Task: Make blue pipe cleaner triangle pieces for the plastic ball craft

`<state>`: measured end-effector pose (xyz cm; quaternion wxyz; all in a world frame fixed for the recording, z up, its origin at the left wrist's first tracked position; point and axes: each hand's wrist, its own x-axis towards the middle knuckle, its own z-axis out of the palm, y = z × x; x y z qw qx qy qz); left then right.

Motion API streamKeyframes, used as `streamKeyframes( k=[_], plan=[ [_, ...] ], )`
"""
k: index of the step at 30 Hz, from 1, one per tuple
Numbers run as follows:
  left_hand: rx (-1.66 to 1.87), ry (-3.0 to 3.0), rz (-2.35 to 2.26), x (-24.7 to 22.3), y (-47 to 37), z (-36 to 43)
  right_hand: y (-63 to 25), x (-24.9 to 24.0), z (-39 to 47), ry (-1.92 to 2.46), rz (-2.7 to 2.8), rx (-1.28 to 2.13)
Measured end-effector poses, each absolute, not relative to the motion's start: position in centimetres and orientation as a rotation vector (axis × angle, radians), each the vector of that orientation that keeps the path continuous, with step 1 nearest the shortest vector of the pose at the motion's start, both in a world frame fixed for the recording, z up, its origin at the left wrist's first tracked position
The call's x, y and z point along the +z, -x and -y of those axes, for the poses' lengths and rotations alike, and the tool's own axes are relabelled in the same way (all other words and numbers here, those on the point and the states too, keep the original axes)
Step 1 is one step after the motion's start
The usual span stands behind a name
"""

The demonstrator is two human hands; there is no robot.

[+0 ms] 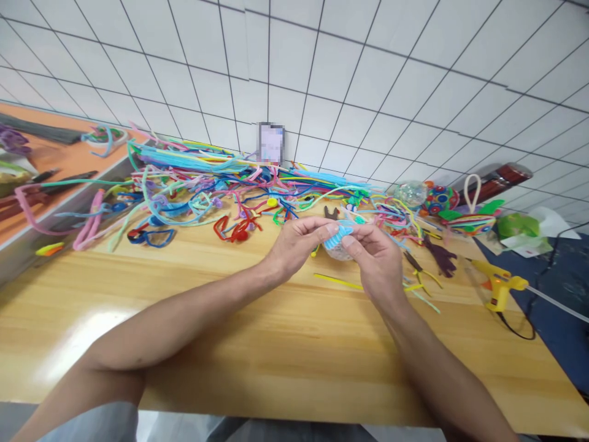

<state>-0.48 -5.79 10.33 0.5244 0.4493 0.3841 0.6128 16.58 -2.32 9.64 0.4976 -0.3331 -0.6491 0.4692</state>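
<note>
My left hand and my right hand meet above the middle of the wooden table. Between their fingertips is a light blue pipe cleaner piece, bent into tight ridges. Both hands pinch it, the left from its left side and the right from its right side. Just under it shows part of a clear, glittery ball, mostly covered by the blue piece and my fingers; whether the two are joined I cannot tell. A yellow pipe cleaner lies on the table below my hands.
Colourful pipe cleaners are heaped along the wall, with a phone upright behind them. To the right lie pliers and a yellow glue gun with its cord. Another clear ball stands at the back right.
</note>
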Motion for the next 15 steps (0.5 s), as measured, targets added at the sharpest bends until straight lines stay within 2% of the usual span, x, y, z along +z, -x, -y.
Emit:
streamKeyframes(
  k=[15],
  plan=[
    [1.446, -0.982, -0.941, 9.88, 0.41, 5.51, -16.54, 9.37, 2.34, 0.824, 1.665, 1.038]
  ],
)
